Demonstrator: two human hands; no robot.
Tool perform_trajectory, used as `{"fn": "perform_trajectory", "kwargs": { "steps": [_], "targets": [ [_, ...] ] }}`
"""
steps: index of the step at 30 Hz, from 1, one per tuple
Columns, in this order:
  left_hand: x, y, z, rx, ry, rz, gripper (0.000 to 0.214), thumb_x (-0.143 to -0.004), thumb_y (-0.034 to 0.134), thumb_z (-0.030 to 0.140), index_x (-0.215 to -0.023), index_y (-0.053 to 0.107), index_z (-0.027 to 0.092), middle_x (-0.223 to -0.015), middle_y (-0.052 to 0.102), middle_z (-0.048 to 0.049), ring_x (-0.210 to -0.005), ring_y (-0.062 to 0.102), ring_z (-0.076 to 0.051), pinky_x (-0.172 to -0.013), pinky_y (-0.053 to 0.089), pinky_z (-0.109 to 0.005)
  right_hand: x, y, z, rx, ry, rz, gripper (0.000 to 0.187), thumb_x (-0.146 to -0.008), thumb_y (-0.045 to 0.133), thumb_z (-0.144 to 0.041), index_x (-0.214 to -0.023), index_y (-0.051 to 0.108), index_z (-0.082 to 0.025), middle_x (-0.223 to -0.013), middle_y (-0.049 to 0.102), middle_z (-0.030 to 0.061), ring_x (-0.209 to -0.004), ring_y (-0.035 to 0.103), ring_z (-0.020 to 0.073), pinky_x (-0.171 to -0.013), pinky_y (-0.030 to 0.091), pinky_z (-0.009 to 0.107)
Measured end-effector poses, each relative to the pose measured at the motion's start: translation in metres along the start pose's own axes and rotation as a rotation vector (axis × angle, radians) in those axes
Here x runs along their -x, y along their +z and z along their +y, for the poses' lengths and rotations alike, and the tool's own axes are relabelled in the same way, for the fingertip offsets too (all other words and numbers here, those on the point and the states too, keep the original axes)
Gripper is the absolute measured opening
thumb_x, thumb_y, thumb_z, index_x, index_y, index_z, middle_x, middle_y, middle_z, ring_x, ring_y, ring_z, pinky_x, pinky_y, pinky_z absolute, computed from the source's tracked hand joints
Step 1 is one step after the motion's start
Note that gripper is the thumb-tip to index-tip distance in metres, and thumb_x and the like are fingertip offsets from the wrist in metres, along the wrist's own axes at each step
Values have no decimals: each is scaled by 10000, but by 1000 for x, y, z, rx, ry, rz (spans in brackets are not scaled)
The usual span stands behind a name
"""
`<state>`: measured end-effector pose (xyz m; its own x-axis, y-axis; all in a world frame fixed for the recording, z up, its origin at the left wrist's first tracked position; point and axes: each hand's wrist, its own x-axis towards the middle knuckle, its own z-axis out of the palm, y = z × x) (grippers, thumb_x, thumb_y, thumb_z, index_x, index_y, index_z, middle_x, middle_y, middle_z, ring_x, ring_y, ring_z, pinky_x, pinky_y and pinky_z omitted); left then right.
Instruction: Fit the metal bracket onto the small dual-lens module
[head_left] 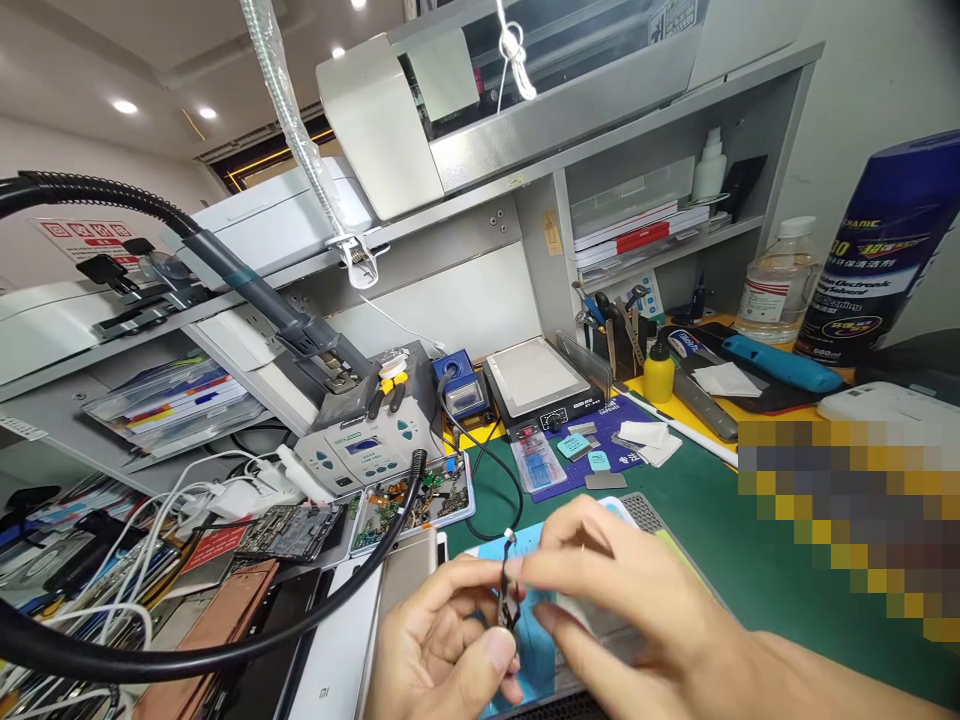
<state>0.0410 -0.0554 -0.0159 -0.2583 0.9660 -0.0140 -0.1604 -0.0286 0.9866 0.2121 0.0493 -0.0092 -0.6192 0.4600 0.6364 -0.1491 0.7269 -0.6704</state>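
Observation:
My left hand (439,640) is closed, pinching a thin, dark, narrow part (508,605) between thumb and fingers. It stands roughly upright, looks like a small flex cable, and has a small whitish tip; its exact kind does not show. My right hand (652,600) comes in from the right, with its index fingertip at the upper portion of the part. Its thumb is apart from the index finger, and nothing shows gripped between them. Below both hands lies a light blue work pad (540,655), partly hidden by them.
Left of my hands lie phones and a circuit board (289,532). A tray (466,510) of small parts sits before a soldering or hot-air station (367,455). A black hose (300,630) curves across the left foreground. Behind stand a heating plate (536,375) and a yellow bottle (658,373).

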Motion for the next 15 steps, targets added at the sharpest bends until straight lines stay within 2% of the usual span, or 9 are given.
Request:
{"fn": "perform_trajectory", "kwargs": {
  "steps": [1,3,5,8,11,15],
  "targets": [
    [0,-1,0,14,1,-19,357,-756,803,407,-1034,743,191,-843,648,-57,-614,606,-126,-533,542,-245,2,0,0,114,-127,-2,412,-833,540,4,-1166,664,-204,-967,614,99,-810,587,185,-671,501,289],
    [-1,-2,2,31,8,-57,331,-764,792,399,-1031,750,207,-878,624,-53,-621,610,-125,-537,539,-250,4,0,2,260,-264,10,392,-804,547,30,-1110,698,-165,-991,623,133,-776,582,183,-618,490,273],
    [-2,-3,4,33,6,-87,315,-759,791,402,-1018,761,224,-930,600,-52,-632,602,-120,-539,540,-251,5,1,3,319,-306,33,308,-812,558,12,-1010,718,-162,-969,638,121,-729,567,168,-589,468,265],
    [-1,-3,7,44,8,-117,313,-747,797,412,-1009,776,244,-924,573,-45,-649,581,-120,-532,536,-244,7,4,5,326,-335,36,218,-921,526,-84,-902,718,-185,-892,677,71,-685,558,160,-564,427,268],
    [0,-3,10,78,14,-146,308,-754,793,404,-1021,781,251,-913,563,-45,-671,569,-131,-536,534,-253,8,11,8,317,-428,71,265,-991,481,-144,-873,717,-172,-828,714,57,-623,536,163,-522,379,290],
    [2,-5,12,105,-20,-190,333,-749,796,419,-1034,775,248,-911,592,-48,-691,567,-129,-578,495,-241,11,17,10,273,-529,90,307,-1008,435,-130,-890,718,-133,-731,700,69,-581,531,175,-508,388,313]
  ]
}}
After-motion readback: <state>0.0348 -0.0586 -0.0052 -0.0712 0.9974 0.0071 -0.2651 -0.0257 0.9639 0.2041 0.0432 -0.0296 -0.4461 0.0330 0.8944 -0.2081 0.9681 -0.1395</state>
